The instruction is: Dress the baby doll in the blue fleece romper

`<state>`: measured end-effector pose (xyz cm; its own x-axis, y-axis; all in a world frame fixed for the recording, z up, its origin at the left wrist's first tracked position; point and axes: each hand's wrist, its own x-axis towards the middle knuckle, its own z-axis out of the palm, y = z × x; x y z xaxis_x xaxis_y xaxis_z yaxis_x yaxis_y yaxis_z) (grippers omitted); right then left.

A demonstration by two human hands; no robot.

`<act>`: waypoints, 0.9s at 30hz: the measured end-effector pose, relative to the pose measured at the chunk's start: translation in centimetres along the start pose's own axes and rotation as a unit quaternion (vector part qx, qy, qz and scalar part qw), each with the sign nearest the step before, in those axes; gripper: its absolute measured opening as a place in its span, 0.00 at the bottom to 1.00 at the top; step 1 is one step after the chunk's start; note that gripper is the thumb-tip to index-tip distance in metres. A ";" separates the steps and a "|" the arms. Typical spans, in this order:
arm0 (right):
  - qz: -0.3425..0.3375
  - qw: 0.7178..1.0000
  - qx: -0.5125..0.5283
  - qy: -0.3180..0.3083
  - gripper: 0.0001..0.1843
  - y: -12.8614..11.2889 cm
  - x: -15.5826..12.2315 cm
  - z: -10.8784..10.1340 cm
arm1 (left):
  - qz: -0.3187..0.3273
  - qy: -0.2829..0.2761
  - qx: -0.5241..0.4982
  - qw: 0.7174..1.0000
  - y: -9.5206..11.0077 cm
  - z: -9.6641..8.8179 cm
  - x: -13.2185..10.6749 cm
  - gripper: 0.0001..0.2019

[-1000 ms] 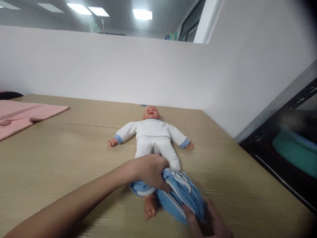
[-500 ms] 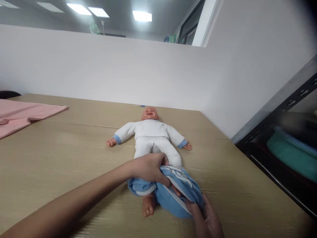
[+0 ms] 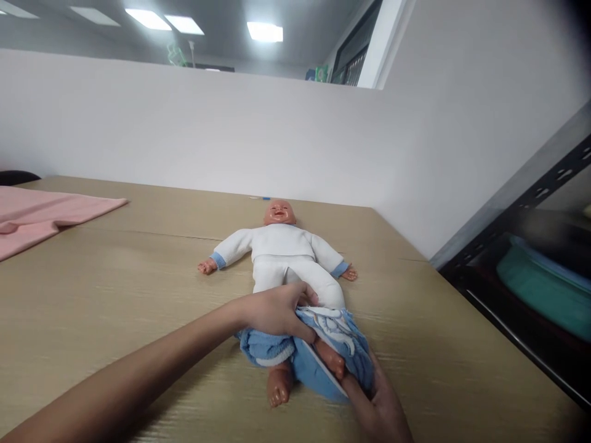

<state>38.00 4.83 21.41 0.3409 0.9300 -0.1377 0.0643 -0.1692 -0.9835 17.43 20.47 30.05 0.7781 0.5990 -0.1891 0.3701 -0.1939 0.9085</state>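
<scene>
Pinching blue-and-white plush trousers [image 3: 353, 337], left grip [image 3: 282, 311] and right grip [image 3: 376, 403] curl part-closed; bunching could snag the brown plastic doll foot [image 3: 333, 360] between them.

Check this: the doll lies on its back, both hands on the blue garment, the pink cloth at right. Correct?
No: the head view shows the pink cloth at left. The doll lies on its back, left hand and right hand on the blue garment.
</scene>
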 end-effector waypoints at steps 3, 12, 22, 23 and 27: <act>-0.036 0.998 0.043 -0.011 0.36 -0.5 0.1 0.2 | 0.010 -0.022 0.001 1.000 0.4 -0.3 -0.3 0.33; -0.159 0.979 -0.064 -0.109 0.20 -5.0 4.5 -1.1 | 0.100 -0.018 0.089 0.991 1.8 -1.6 -2.1 0.13; -0.268 0.842 -0.307 -0.353 0.20 -9.5 10.5 -3.4 | 0.164 0.107 0.242 0.950 0.0 0.1 -3.3 0.17; -0.276 0.839 -0.304 -0.358 0.20 -9.3 10.7 -3.3 | 0.172 0.126 0.258 0.942 -0.2 0.1 -3.6 0.22; -0.315 0.838 -0.276 -0.350 0.17 -8.6 10.8 -3.3 | 0.203 0.182 0.237 0.932 -2.1 -0.3 -5.1 0.26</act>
<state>44.23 15.29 28.80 -0.5445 0.8227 0.1634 0.5153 0.4817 -0.7088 12.54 18.04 29.27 0.7106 0.6093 0.3519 0.3330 -0.7318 0.5947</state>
